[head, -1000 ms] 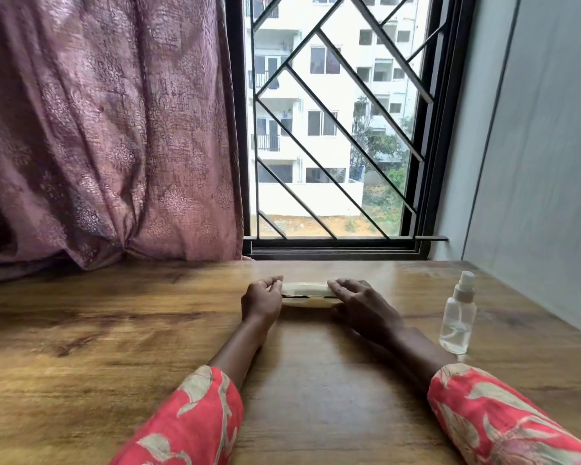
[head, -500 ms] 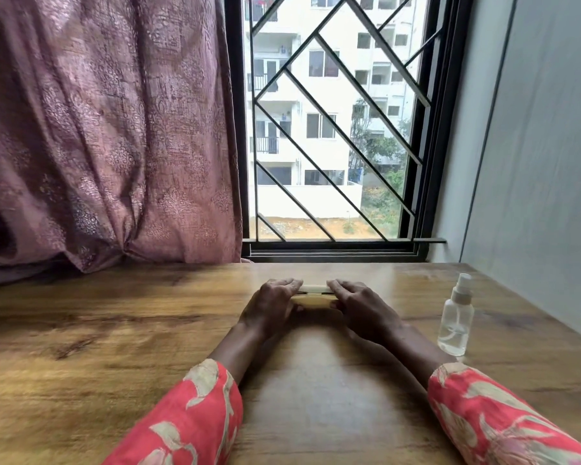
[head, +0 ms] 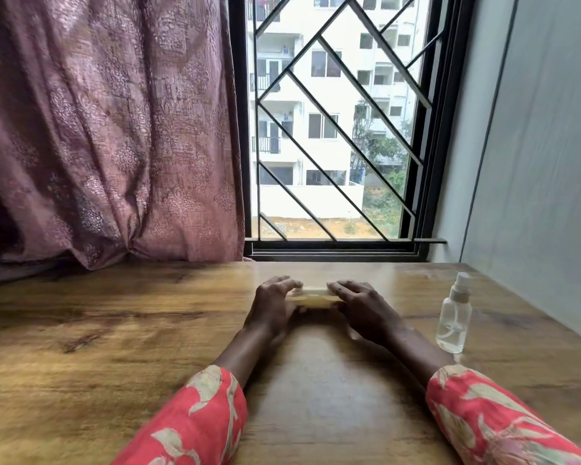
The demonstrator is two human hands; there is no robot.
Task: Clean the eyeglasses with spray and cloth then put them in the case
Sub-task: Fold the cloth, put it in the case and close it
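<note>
A pale yellowish eyeglass case lies flat on the wooden table, mid-table near the window. My left hand covers its left end with fingers over the top and thumb in front. My right hand grips its right end the same way. Only the middle strip of the case shows between my hands. Whether the case is open or closed I cannot tell. A clear spray bottle with a white pump stands upright to the right of my right hand. No eyeglasses or cloth are visible.
A mauve patterned curtain hangs at the table's back left, touching the surface. A barred window sits behind the case. A grey wall runs along the table's right edge, close to the bottle.
Both hands have closed in over the ends of the case, the left one sliding further onto it, so less of the case shows. The bottle has not moved.
</note>
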